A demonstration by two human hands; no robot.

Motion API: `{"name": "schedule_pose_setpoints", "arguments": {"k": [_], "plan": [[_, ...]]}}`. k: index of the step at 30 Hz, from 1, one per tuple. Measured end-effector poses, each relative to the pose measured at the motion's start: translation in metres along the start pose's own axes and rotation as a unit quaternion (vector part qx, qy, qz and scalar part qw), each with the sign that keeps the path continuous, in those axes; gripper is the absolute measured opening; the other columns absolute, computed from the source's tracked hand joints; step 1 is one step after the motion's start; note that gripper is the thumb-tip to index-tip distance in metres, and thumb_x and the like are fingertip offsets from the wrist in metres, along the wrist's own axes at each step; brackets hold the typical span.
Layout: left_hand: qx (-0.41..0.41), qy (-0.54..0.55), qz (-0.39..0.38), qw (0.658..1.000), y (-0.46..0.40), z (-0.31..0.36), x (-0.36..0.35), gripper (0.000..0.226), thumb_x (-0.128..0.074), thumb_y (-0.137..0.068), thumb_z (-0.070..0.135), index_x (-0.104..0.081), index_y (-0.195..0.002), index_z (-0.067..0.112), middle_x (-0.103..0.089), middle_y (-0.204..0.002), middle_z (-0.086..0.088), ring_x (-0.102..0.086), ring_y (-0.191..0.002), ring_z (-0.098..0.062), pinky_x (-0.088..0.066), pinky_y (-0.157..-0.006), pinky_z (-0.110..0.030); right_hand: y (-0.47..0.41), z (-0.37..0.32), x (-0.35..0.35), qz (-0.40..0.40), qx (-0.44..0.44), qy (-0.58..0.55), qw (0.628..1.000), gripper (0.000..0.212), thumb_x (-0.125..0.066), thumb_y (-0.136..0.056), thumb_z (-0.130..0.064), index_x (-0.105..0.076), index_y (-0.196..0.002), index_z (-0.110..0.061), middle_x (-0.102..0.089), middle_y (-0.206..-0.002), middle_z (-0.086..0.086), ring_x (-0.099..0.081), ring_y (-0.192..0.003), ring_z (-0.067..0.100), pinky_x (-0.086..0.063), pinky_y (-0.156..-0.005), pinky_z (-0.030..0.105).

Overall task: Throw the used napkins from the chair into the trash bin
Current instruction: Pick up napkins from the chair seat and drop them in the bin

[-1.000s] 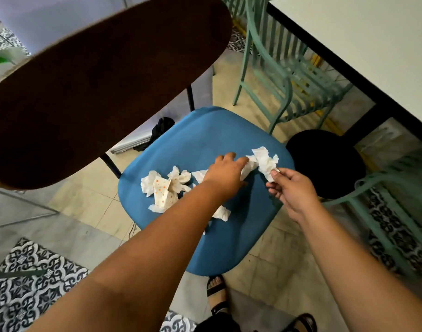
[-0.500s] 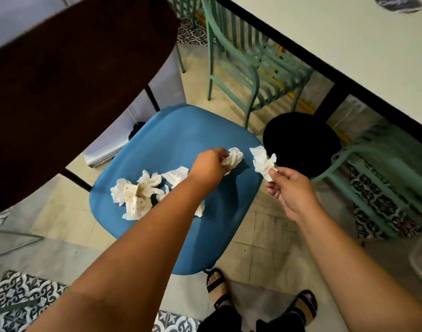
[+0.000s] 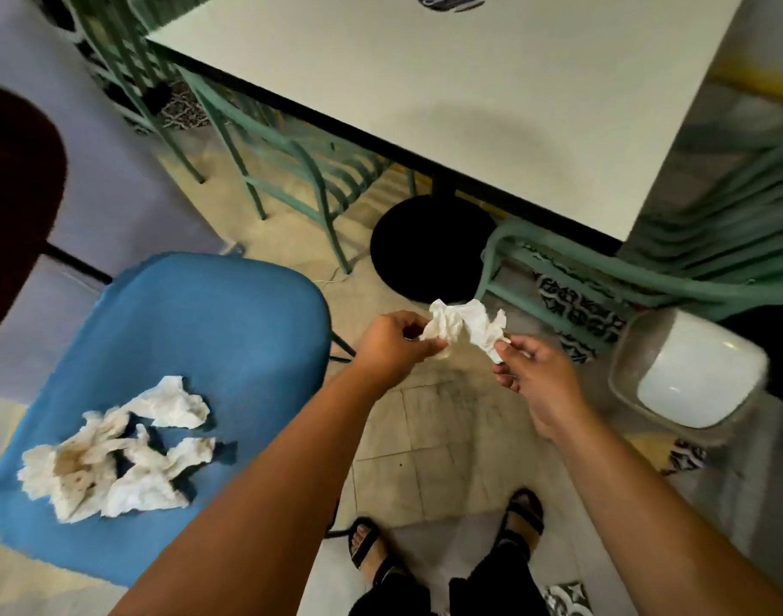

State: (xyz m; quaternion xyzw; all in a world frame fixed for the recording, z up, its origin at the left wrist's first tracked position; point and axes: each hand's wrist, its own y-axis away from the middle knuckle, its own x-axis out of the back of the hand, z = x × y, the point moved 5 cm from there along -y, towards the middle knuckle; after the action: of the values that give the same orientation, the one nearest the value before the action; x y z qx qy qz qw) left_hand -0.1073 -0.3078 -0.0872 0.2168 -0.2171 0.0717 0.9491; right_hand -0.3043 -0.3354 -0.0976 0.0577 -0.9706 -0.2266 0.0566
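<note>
Crumpled white napkins hang in the air between my two hands, over the floor right of the blue chair seat. My left hand pinches their left end and my right hand pinches their right end. Several stained, crumpled napkins lie on the front left of the seat. A trash bin with a white swing lid stands on the floor to the right of my right hand.
A white table with a black round base stands ahead. Green metal chairs are tucked beside it, one just behind the bin. A dark chair back rises at left. My sandalled feet are on the tiled floor.
Both hands moved right, off the chair seat, bringing their napkins together over the floor. The view swung right, so the trash bin has come into sight.
</note>
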Motion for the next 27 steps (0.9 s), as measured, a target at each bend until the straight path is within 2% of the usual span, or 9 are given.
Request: {"name": "schedule_pose_setpoints", "arguments": {"k": [3,5,10,15,18,22,24,27], "plan": [[-0.002,0.004,-0.045,0.999,-0.013,0.037,-0.063,0.032,-0.075,-0.082,0.026,-0.068,-0.111,0.014,-0.070,-0.094,-0.001,-0.065,-0.084,-0.016,-0.056,-0.079,-0.033,-0.014,0.016,0.070,0.041,-0.028,-0.006,0.999,0.007,-0.058,-0.092,-0.014,-0.063,-0.096,-0.016,-0.061,-0.072,0.002,-0.056,-0.063,0.010,-0.046,-0.051,0.014],[-0.001,0.001,-0.066,0.998,-0.021,0.055,-0.098,0.033,-0.074,-0.083,0.027,-0.066,-0.114,0.016,-0.069,-0.097,-0.001,-0.067,-0.087,-0.018,-0.057,-0.082,-0.033,-0.020,0.030,0.110,0.064,-0.049,-0.003,0.997,0.009,-0.060,-0.092,-0.017,-0.064,-0.100,-0.015,-0.063,-0.074,0.005,-0.057,-0.063,0.013,-0.046,-0.056,0.019],[0.032,0.004,-0.107,0.994,-0.041,0.091,-0.193,0.025,-0.076,-0.081,0.026,-0.069,-0.103,0.017,-0.070,-0.093,-0.001,-0.068,-0.082,-0.017,-0.059,-0.082,-0.037,-0.027,0.067,0.222,0.136,-0.090,-0.003,0.987,0.015,-0.064,-0.089,-0.016,-0.066,-0.101,-0.008,-0.066,-0.078,0.008,-0.060,-0.067,0.019,-0.050,-0.067,0.031],[0.033,-0.002,-0.118,0.992,-0.057,0.114,-0.272,0.016,-0.077,-0.080,0.025,-0.069,-0.092,0.018,-0.069,-0.087,-0.002,-0.066,-0.076,-0.020,-0.059,-0.079,-0.044,-0.039,0.088,0.312,0.207,-0.086,0.129,0.966,0.018,-0.064,-0.088,-0.028,-0.069,-0.100,-0.016,-0.071,-0.093,0.007,-0.066,-0.089,0.026,-0.055,-0.082,0.045],[0.026,-0.014,-0.120,0.992,-0.065,0.117,-0.309,0.019,-0.077,-0.079,0.028,-0.070,-0.094,0.018,-0.070,-0.087,0.001,-0.064,-0.075,-0.015,-0.056,-0.078,-0.039,-0.051,0.090,0.339,0.220,-0.055,0.204,0.952,0.024,-0.065,-0.087,-0.023,-0.070,-0.106,-0.010,-0.071,-0.100,0.011,-0.066,-0.091,0.028,-0.054,-0.085,0.041],[0.022,-0.039,-0.106,0.993,-0.080,0.115,-0.338,0.022,-0.076,-0.080,0.028,-0.071,-0.098,0.016,-0.071,-0.091,0.001,-0.064,-0.080,-0.015,-0.050,-0.071,-0.026,-0.077,0.098,0.343,0.186,-0.038,0.273,0.943,0.022,-0.064,-0.087,-0.015,-0.070,-0.105,-0.002,-0.070,-0.104,0.017,-0.064,-0.098,0.031,-0.042,-0.080,0.023],[0.018,-0.041,-0.094,0.995,-0.089,0.115,-0.342,0.022,-0.075,-0.081,0.027,-0.071,-0.100,0.014,-0.071,-0.092,0.001,-0.065,-0.083,-0.014,-0.046,-0.066,-0.020,-0.092,0.104,0.337,0.172,-0.040,0.312,0.933,0.021,-0.062,-0.087,-0.016,-0.070,-0.103,-0.004,-0.070,-0.103,0.017,-0.063,-0.097,0.031,-0.044,-0.079,0.027],[0.017,-0.042,-0.087,0.995,-0.104,0.111,-0.351,0.021,-0.075,-0.082,0.028,-0.070,-0.099,0.015,-0.071,-0.092,0.001,-0.065,-0.083,-0.014,-0.046,-0.066,-0.021,-0.115,0.119,0.334,0.178,-0.062,0.345,0.919,0.025,-0.057,-0.089,-0.018,-0.069,-0.109,-0.009,-0.069,-0.109,0.014,-0.061,-0.104,0.031,-0.043,-0.087,0.030]]}}
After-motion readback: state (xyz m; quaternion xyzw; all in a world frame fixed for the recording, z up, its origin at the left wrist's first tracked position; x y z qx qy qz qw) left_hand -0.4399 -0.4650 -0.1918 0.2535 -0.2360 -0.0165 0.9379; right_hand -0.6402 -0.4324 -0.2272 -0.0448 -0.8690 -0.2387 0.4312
